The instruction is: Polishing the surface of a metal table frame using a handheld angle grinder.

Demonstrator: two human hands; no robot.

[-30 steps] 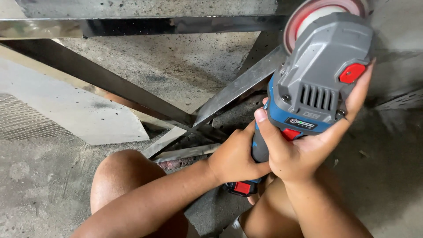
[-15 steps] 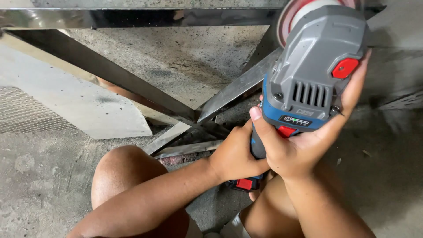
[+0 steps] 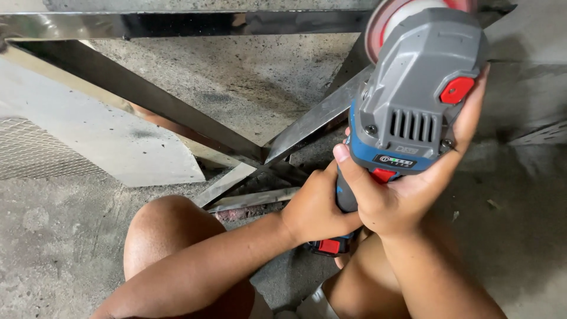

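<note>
Head view, so I'm crouching with my knee (image 3: 168,233) closest to the camera. My left hand (image 3: 316,210) is wrapping tight around the grip of the cordless angle grinder (image 3: 413,100), down by its red battery end. My right hand (image 3: 407,189) is cupping the grey motor body from below, fingers closed on it. The disc is pointing away, just over the shiny steel bars (image 3: 177,121) crossing on the concrete floor (image 3: 53,248).

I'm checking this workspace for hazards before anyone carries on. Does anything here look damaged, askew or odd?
Nothing looks broken. Both hands, left hand and right hand, grip the grey and blue cordless angle grinder, its disc raised off the shiny crossed steel bars. One oddity: bare knees sit close beneath the tool.
</note>
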